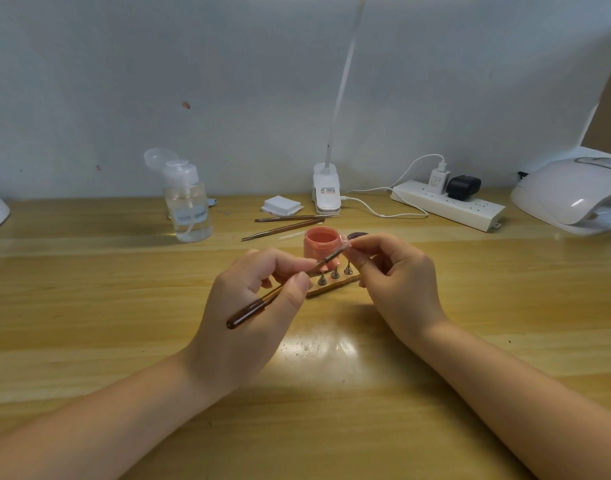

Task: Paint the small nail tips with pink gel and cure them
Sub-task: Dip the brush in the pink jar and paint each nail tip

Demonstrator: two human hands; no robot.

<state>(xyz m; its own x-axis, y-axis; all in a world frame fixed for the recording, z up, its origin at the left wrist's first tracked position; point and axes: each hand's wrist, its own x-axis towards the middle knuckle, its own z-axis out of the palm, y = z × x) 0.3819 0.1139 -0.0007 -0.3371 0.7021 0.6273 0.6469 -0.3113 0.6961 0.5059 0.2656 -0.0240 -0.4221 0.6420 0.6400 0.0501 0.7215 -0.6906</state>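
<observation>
Wooden tabletop point(89, 306) with a pale wall behind it, seen from a head-worn camera. Left hand point(252, 306): thumb and fingers curl round a dark-handled brush point(259, 308), whose handle end points down to the left and whose bristle end reaches up to the right. Right hand point(397, 275): thumb and forefinger pinch a small nail tip point(347, 244), held in the air just in front of an open pot of pink gel point(322, 244); the brush's bristle end meets that tip. Below both hands lies a narrow wooden holder strip point(333, 287) bearing three small metal stands point(335, 273); a pink-coated tip point(323, 269) sits at its left end, partly hidden by the left hand's fingers. A dark lid point(359, 234) lies just behind the right forefinger. Farther back: two spare brushes point(286, 225), a stack of white pads point(282, 206), a clear pump bottle point(188, 202) with its cap flipped open, the clip base of a white lamp point(326, 188), and a white power strip point(446, 204) carrying a white charger and a black adapter. At the right edge stands the white curing lamp point(571, 192), well apart from the hands.
</observation>
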